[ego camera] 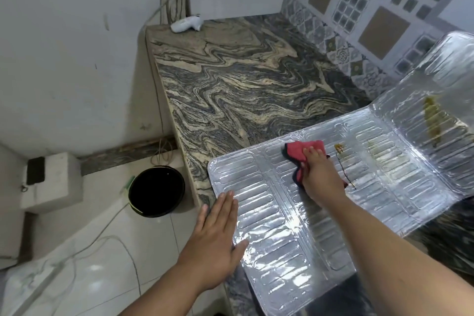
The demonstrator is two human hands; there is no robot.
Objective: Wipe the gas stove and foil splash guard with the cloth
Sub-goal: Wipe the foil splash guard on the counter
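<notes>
Embossed, stained foil splash guard [289,213]

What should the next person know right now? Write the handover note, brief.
Left hand: flat, fingers straight, pressing the near left edge of the foil splash guard, which lies flat on the counter.
Right hand: holds the red cloth on the guard's middle panel.
Done: left panels look clean.
Left: brown streak beside the cloth, yellow stains on the right panels. The gas stove is not in view.
</notes>
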